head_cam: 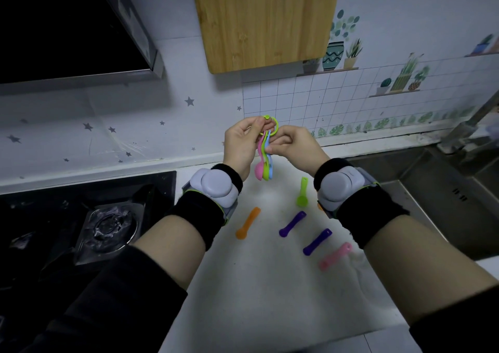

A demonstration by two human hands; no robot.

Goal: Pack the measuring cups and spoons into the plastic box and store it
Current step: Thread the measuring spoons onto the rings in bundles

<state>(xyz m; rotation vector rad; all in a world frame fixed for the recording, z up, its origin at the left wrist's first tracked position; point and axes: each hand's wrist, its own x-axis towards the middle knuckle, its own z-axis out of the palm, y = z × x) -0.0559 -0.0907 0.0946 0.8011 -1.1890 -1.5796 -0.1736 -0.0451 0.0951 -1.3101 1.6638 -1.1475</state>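
I log left grip, right grip pinching green ring, 3 spoons hanging; loose green spoon below right grip, axis fore-aft.

A lime-green plastic ring carries a hot-pink plastic spoon, a bright green plastic spoon and a light-blue plastic spoon. On the plain white countertop lie an orange plastic spoon, a lime plastic spoon, a deep purple plastic spoon, a second purple spoon and a pale pink plastic spoon. The bamboo cutting board is honey-brown with fine grain. The glossy wall film is greyish white strewn with grey stars; the white tile-grid wall sheet bears green potted plants and a leaf border. The gas hob is black.
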